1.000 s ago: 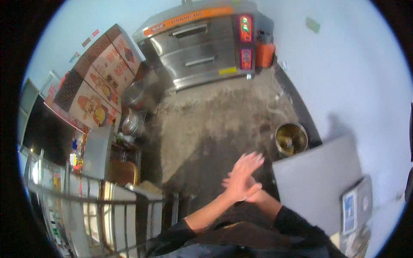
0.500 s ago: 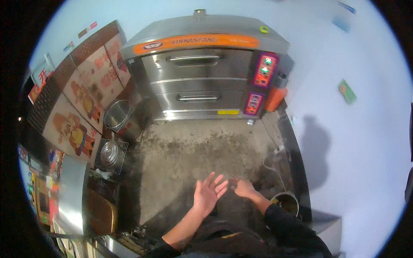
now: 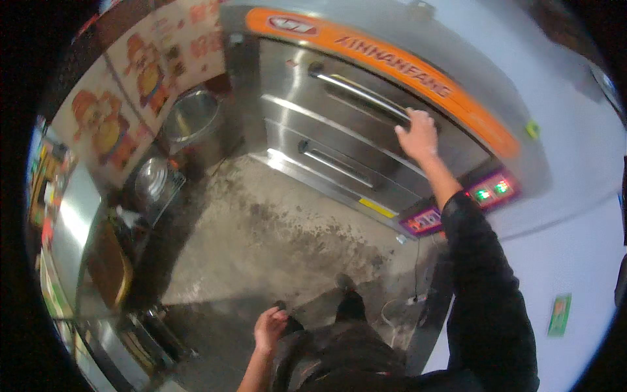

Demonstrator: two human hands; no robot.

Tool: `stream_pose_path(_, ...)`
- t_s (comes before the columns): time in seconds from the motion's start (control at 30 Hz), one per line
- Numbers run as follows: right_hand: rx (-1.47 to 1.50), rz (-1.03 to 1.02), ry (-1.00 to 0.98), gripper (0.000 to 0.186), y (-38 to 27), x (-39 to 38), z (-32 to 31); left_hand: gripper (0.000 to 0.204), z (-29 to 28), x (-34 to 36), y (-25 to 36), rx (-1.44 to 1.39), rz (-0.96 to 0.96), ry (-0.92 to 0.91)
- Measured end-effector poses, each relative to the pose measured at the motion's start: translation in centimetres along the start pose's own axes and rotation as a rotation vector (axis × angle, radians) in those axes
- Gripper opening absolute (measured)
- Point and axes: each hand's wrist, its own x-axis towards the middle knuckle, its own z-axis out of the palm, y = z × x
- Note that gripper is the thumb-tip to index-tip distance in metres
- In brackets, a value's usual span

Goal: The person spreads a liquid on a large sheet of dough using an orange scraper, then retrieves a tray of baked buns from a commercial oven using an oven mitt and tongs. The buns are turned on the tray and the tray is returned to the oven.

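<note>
A steel deck oven with two stacked doors stands in front of me. My right hand reaches up to its upper door, with the fingers curled over the right end of the long bar handle. That door is closed. Below it, the lower door's handle is untouched. My left hand hangs low near my body, its fingers curled in loosely and nothing visible in them.
Lit control panels sit at the oven's right side. To the left are a round wire basket, metal bowls on a rack and a steel counter. A cord runs down to the stained floor.
I have come closer to the oven and my view has tilted. My right hand has risen from waist height to the upper door handle. My left hand, spread before, has lowered and curled.
</note>
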Motion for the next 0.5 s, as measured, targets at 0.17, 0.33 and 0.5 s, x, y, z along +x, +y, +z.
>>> stream_pose_path(0.17, -0.097, 0.200, -0.295, 0.055, 0.2, 3.2, 5.4, 0.045, -3.7, -1.3, -14.3, -0.396, 0.202, 0.258)
stream_pose_path(0.33, -0.135, 0.055, -0.332, 0.051, -2.4, -4.8, 7.7, 0.046, 5.8, 0.1, -29.2, -0.639, -0.064, 0.412)
stream_pose_path(0.5, -0.090, 0.082, -0.432, 0.045, -3.2, -12.2, 11.8, 0.052, 14.0, 3.5, -33.3, -0.537, -0.161, 0.342)
